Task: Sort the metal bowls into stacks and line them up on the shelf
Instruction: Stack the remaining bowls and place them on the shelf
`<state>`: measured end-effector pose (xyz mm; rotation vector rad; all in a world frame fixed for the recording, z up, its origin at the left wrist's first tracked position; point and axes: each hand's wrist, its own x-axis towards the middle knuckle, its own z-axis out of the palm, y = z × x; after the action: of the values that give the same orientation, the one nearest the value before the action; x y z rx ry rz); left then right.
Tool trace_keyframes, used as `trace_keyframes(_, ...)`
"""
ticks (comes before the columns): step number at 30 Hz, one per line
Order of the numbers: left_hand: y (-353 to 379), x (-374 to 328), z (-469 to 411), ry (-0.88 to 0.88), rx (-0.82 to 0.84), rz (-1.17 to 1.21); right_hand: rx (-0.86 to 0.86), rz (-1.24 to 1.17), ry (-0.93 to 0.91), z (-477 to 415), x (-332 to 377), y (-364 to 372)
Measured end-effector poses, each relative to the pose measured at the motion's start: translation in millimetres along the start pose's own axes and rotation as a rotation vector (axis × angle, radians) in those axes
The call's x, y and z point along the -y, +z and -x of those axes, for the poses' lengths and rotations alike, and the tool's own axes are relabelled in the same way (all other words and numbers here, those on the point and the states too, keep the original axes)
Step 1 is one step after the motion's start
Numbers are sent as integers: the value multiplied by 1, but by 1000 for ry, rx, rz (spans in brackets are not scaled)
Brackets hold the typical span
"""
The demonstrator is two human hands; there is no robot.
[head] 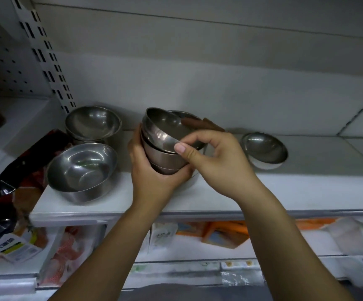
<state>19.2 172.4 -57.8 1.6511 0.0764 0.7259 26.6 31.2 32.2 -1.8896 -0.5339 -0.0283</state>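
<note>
Head view: bowl stack held at shelf centre

The left hand (pixel 154 170) grips a stack (pixel 165 159) of nested metal bowls, palm under the base and fingers curled round the left side. The top bowl (pixel 163 129) sits tilted in the stack, its mouth facing right and up. The right hand (pixel 217 157) pinches the near rim of the top bowl between thumb and forefinger; the other fingers are curled loosely. Whether the stack touches the shelf (pixel 284 192) cannot be told. More bowls stand partly hidden just behind the stack.

At the left end of the shelf, a front bowl (pixel 81 168) stands near the edge, with a rear stack (pixel 92 121) behind it. A single right bowl (pixel 264 151) sits well apart to the right. Packets (pixel 219 233) lie on the level below.
</note>
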Motion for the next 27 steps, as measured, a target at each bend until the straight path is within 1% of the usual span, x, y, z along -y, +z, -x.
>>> trace_keyframes(2,1,0,-1,25,13,-3,-74,-87,-2,0,0,0)
trace_keyframes(4,0,0,-1,34,22,-10,-131,-112,-9,0,-2,-1)
trace_keyframes(7,-3,0,0,49,49,-3,-153,-174,17,0,-7,-5)
trace_keyframes(9,-4,0,0,54,71,-8,-184,-255,27,-1,-11,-9)
trace_keyframes(13,-5,-1,1,38,87,17,-201,-465,-12,-5,-21,-18)
trace_keyframes(16,-4,-4,4,5,79,67,-229,-729,-20,-5,-32,-30)
trace_keyframes(18,-3,-6,6,-12,65,91,-290,-867,10,-3,-42,-42)
trace_keyframes(19,-2,-7,6,-13,59,96,-338,-865,20,0,-48,-48)
trace_keyframes(20,-2,-8,7,-10,52,95,-402,-789,32,2,-55,-56)
trace_keyframes(22,-1,-9,6,0,37,87,-504,-497,52,7,-70,-71)
trace_keyframes(24,3,-11,8,2,21,74,-542,-255,58,10,-80,-83)
trace_keyframes(27,13,-17,13,-5,-22,50,-548,-75,37,14,-91,-97)
